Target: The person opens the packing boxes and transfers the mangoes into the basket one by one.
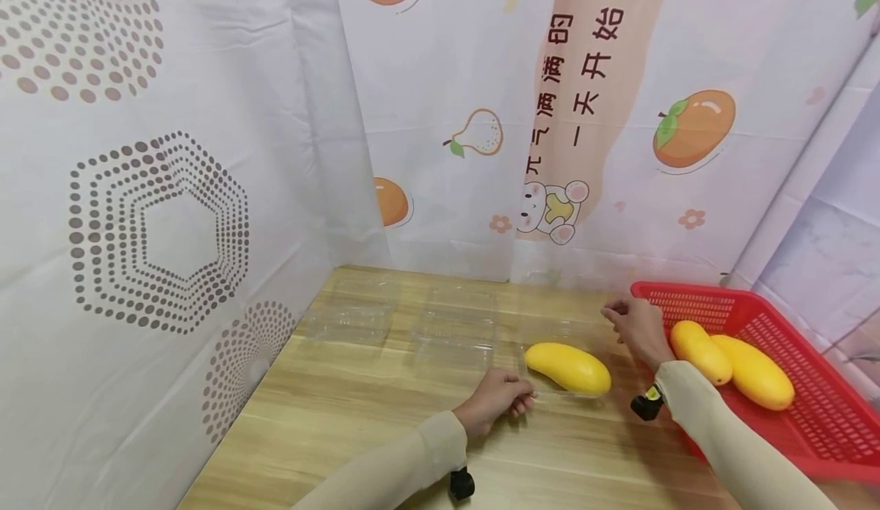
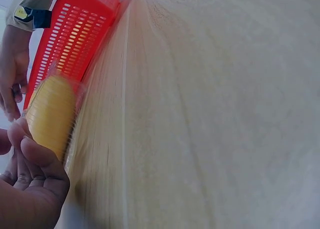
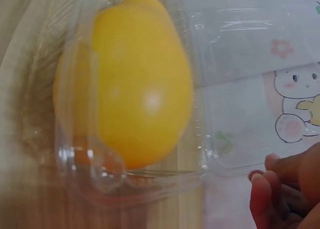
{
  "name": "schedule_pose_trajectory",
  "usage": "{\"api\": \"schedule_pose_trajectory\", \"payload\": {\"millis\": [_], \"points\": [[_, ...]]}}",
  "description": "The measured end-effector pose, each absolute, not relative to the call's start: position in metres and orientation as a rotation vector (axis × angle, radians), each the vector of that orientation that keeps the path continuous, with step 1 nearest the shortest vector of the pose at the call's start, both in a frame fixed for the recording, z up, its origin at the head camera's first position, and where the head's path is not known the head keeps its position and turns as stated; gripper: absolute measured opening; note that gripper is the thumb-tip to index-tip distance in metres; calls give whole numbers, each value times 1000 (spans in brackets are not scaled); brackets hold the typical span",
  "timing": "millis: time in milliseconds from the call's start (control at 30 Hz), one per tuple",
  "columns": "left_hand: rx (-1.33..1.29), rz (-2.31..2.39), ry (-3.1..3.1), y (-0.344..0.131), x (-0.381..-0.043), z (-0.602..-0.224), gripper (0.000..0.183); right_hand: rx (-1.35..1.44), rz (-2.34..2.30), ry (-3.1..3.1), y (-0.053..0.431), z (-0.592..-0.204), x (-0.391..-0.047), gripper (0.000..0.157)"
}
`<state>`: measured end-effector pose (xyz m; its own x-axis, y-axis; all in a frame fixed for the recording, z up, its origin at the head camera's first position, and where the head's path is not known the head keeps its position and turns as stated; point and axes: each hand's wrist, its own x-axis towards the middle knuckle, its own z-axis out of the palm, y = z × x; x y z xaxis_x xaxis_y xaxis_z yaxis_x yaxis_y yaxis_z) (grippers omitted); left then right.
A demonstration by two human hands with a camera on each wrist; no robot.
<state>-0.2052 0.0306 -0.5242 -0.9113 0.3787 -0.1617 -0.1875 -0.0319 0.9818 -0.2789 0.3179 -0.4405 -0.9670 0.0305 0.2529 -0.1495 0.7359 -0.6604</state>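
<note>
A yellow mango [image 1: 567, 369] lies in a clear plastic clamshell box [image 3: 110, 174] on the table. The box's lid [image 3: 232, 161] is raised at the far side, with the printed curtain showing through it. My left hand [image 1: 496, 401] pinches the box at its near left corner, thumb and forefinger close together. At the lid's right edge, my right hand [image 1: 635, 328] pinches the plastic between thumb and fingertips. In the left wrist view the mango [image 2: 52, 114] shows through the box wall, just beyond my left fingers.
A red slotted basket [image 1: 739, 304] stands to the right, holding two mangoes [image 1: 752, 372]. More clear clamshell boxes stand open on the left, one at the far left [image 1: 351, 323] and another in the middle [image 1: 454, 330]. Curtains [image 1: 440, 212] hang at the wooden table's [image 1: 330, 418] back and left edges.
</note>
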Motion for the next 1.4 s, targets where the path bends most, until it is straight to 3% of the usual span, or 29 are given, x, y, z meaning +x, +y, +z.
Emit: {"api": "schedule_pose_trajectory", "payload": {"millis": [767, 1400], "points": [[203, 2006, 1867, 30, -207, -525, 18, 24, 874, -2896, 311, -455, -288, 17], [221, 2004, 1860, 29, -208, -527, 19, -30, 753, -3044, 308, -455, -291, 23]]}}
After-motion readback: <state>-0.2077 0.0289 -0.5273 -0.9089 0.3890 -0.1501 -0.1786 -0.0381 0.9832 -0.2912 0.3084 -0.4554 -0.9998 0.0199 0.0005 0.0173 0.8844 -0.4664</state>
